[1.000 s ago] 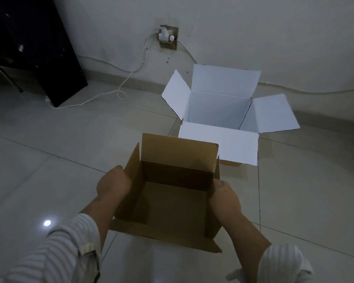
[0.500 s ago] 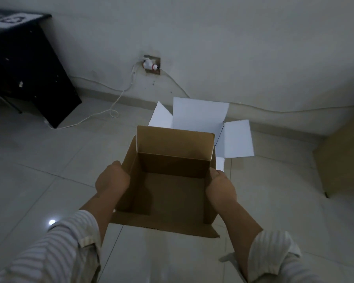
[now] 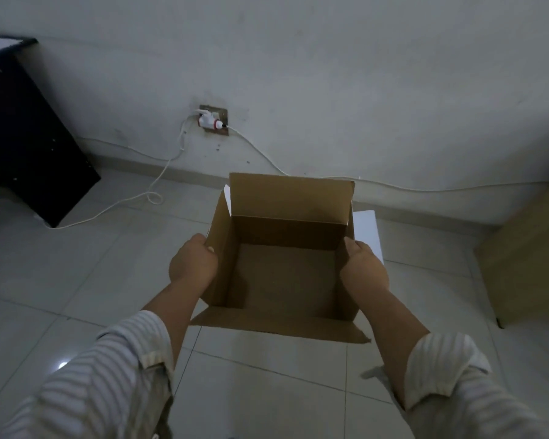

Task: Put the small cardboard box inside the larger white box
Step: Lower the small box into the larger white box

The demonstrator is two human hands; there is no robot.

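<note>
**Nearly over the white box, small carton still in hand**

Head view: the small cardboard box [image 3: 286,264] is held off the tiled floor [image 3: 76,274] between both hands, its top open and its inside bare. Its far flap stands upright, while the near flap hangs out flat toward the person. The left hand [image 3: 193,263] grips the left wall near its upper edge, with the thumb hooked over the rim; its fingers curl around the outside, out of sight. The right hand [image 3: 364,270] mirrors it on the right wall, closed on the cardboard with the thumb at the rim. Striped sleeves [image 3: 114,369] are pushed up on both forearms.

The larger white box [image 3: 366,232] sits on the floor behind and beneath the carton, almost wholly hidden by it. Only a white flap shows past the right hand and a thin white sliver at the carton's upper left corner. Whether the carton touches it cannot be told.

Beyond, a wall socket [image 3: 213,119] with white cables [image 3: 159,172] sits low on the wall, a black cabinet [image 3: 23,137] at the left edge and a brown carton [image 3: 530,248] at the right.

Judged from this, the pick-up is done and the carry looks close to its end. Lining the carton up over the white box's opening, lowering it inside and letting go remain.
</note>
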